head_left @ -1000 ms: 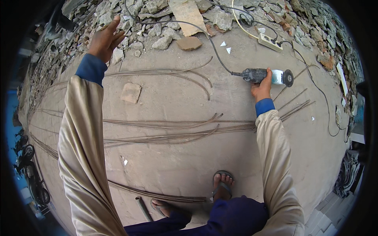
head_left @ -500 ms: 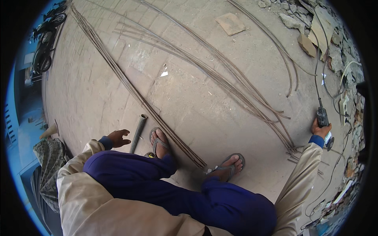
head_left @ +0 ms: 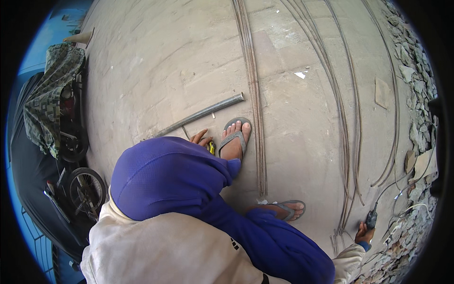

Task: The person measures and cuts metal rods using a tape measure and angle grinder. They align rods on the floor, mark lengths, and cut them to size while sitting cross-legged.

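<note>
My left hand [head_left: 197,138] is partly hidden behind my purple-clad knee, fingertips at a small yellow tool [head_left: 211,146], perhaps a tape measure, beside my sandalled left foot [head_left: 232,144]; whether it grips it is unclear. A metal pipe [head_left: 203,111] lies just beyond that hand. My right hand [head_left: 364,234] is closed on a dark angle grinder [head_left: 371,219] at the lower right, its cord running upward. A straight bundle of thin steel rods [head_left: 259,118] lies between my feet, and more bent rods [head_left: 341,118] lie to the right.
Broken rubble [head_left: 414,85] lines the right edge, with a square slab [head_left: 381,92] near it. At left stand covered motorcycles [head_left: 35,161] with a wheel [head_left: 86,187] showing, a camouflage cover [head_left: 52,104] and a blue wall [head_left: 66,19]. A cone-shaped object [head_left: 78,38] is behind them.
My view has swung left and down as I bent lower. My left hand has come down from the air to the yellow tool by my foot. My right hand still holds the grinder.
</note>
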`<act>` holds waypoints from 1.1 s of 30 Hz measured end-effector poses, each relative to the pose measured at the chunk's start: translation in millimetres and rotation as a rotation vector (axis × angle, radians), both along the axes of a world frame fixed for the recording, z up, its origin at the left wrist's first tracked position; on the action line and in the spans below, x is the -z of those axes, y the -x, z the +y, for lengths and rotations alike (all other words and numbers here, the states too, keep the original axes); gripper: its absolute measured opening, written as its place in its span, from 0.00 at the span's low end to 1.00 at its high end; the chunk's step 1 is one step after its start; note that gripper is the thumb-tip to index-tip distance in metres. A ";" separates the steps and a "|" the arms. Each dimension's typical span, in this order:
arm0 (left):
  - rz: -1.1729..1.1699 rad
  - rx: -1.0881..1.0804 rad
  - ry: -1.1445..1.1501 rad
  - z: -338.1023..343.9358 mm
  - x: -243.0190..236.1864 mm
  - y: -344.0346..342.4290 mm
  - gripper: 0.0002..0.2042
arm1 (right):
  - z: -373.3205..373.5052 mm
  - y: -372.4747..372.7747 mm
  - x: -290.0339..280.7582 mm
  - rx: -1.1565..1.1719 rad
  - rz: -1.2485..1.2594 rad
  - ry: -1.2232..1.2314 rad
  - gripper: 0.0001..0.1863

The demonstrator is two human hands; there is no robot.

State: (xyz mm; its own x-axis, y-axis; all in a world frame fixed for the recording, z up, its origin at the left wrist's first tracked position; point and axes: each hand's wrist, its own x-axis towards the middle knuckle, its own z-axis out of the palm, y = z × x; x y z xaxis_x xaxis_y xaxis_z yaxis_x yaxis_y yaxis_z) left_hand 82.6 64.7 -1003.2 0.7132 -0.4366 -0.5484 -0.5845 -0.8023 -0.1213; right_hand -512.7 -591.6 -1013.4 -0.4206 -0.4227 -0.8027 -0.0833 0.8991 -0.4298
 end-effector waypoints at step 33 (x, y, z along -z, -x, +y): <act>0.575 0.245 0.486 -212.9 -54.3 -102.0 0.21 | 195.5 -347.1 -124.9 -1.443 -0.196 1.145 0.16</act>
